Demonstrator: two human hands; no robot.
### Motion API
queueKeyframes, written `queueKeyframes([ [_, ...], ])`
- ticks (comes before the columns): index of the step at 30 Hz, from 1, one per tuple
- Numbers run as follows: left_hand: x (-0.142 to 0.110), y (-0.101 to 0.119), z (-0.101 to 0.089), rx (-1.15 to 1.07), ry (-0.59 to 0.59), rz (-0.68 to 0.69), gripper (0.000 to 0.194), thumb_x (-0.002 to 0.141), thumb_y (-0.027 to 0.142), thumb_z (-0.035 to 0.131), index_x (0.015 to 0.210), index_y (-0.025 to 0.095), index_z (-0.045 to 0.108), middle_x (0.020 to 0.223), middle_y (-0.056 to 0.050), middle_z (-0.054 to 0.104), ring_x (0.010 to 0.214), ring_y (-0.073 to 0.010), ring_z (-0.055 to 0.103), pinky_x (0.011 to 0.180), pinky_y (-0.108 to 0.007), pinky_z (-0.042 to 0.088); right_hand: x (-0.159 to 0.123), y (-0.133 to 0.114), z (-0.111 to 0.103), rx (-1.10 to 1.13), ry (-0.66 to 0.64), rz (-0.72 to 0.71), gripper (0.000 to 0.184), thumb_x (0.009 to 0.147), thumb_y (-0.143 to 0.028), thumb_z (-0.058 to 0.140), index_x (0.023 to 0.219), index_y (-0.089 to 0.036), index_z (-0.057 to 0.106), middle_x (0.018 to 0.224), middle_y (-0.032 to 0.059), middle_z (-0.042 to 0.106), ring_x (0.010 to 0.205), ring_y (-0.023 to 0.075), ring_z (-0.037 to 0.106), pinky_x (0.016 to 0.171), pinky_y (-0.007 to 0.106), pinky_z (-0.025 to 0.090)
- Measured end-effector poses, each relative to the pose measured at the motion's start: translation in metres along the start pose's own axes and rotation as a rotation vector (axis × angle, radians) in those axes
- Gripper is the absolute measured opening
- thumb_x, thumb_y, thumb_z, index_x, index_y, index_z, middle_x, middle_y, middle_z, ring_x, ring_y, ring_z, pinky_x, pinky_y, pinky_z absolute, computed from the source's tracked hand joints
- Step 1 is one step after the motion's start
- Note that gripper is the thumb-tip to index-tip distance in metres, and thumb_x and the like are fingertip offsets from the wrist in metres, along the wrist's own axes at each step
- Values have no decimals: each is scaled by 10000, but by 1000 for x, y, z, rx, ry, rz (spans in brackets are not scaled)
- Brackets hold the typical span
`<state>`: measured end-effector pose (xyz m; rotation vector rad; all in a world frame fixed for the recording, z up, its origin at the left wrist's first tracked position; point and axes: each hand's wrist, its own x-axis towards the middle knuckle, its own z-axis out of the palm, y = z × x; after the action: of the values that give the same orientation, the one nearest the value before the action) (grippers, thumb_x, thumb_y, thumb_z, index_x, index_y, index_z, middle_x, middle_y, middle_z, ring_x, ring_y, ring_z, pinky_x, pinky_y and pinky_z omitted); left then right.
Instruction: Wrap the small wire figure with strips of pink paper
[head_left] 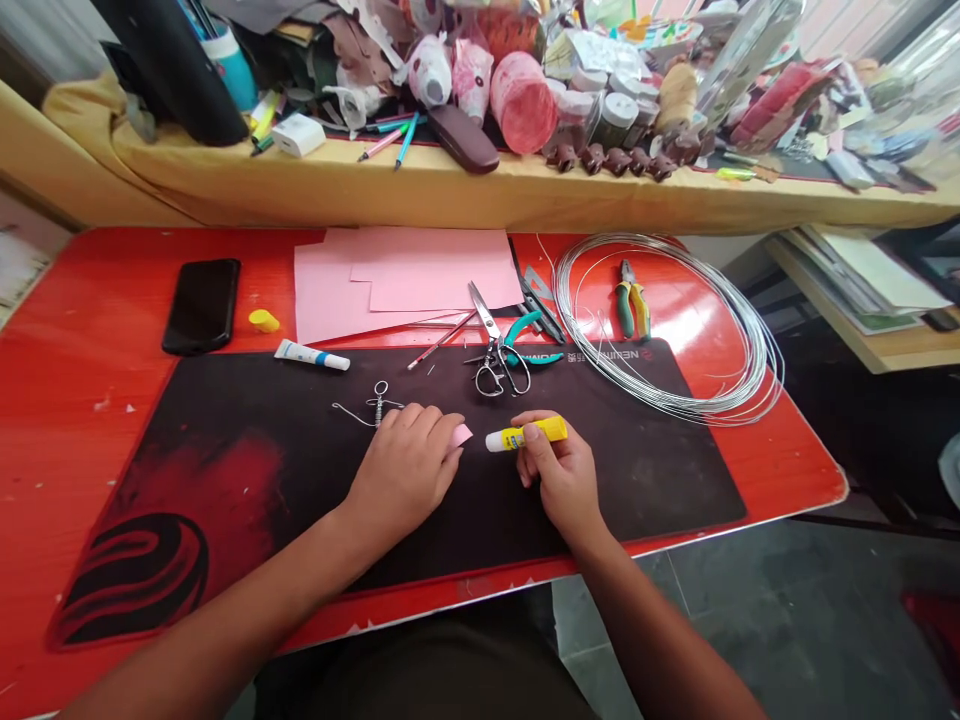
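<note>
Left hand point(401, 470) grips a small pink paper piece point(460, 435) on the black desk mat point(660, 470), with a bent wire figure point(377, 405) just beyond the hand. Right hand point(562, 472) holds a yellow glue stick point(526, 433), its white end near the paper, not touching. Steel scissors point(487, 340) lie farther out on the mat's far edge.

Yellow glue stick point(526, 434), white end pointing left; pink paper scrap point(461, 435), one corner showing
</note>
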<state>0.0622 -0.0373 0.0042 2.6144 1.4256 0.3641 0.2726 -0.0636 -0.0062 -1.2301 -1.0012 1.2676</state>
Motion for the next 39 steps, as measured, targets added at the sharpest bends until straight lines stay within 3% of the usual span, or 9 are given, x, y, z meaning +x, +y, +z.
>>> queueKeyframes([
  [4,-1,3,0,-53,16,-127,406,991,386,672,1295,120,629,1015,-114,736,938,-310,657,841,-454,462,-2,-2,0,-13,-5,22,325,988,-504,692,1026,-181,691,553,-84,458,447,109,469,460,247,371],
  [9,-7,3,-8,-370,-79,-237,336,1050,344,556,1354,207,600,896,-8,758,875,-243,706,872,-420,500,-3,-4,-1,-41,-12,32,334,988,-519,679,1035,-189,696,559,-85,441,451,118,471,459,256,376],
  [13,-8,-9,-15,-400,-122,-98,286,1065,250,466,1255,238,679,1037,-36,771,957,-230,706,876,-391,538,-4,-4,-2,-52,-3,28,331,992,-520,671,1035,-192,696,567,-83,441,455,119,471,462,259,385],
  [19,5,-28,-11,-254,-162,235,592,940,-20,436,1400,286,647,1239,-85,662,1079,-229,609,947,-386,522,-4,-2,-1,-95,-6,11,329,997,-519,663,1049,-195,694,565,-78,460,458,122,477,463,260,389],
  [26,19,-29,-14,-213,-196,299,212,1002,175,585,1160,240,710,1178,-84,642,1094,-260,578,953,-408,493,-6,-1,-1,-114,-7,-1,319,1011,-507,660,1061,-194,691,564,-78,469,462,120,475,476,260,377],
  [31,14,-32,-13,-206,-158,180,96,993,226,616,1042,218,697,1071,-70,647,994,-257,581,892,-410,496,-6,1,0,-163,-14,0,331,1009,-523,658,1057,-199,695,567,-70,482,474,128,490,482,264,374],
  [33,10,-32,-12,-173,-134,129,93,982,262,654,1043,207,697,1055,-76,654,988,-270,581,891,-430,498,-7,1,1,-187,-20,-1,334,1006,-528,659,1057,-201,698,572,-67,488,475,133,490,485,266,380],
  [36,4,-33,-11,-159,-77,101,241,976,289,689,1193,183,683,1120,-100,673,1054,-295,589,930,-459,504,-7,1,2,-220,-26,-4,336,1006,-532,654,1058,-204,700,574,-62,496,474,138,490,489,271,395],
  [39,-5,-32,-13,-193,11,117,173,1035,261,604,1150,168,694,1107,-102,690,1046,-278,599,951,-445,504,-7,0,3,-219,-27,-16,335,1011,-527,649,1064,-200,699,566,-63,494,470,133,489,485,266,395],
])
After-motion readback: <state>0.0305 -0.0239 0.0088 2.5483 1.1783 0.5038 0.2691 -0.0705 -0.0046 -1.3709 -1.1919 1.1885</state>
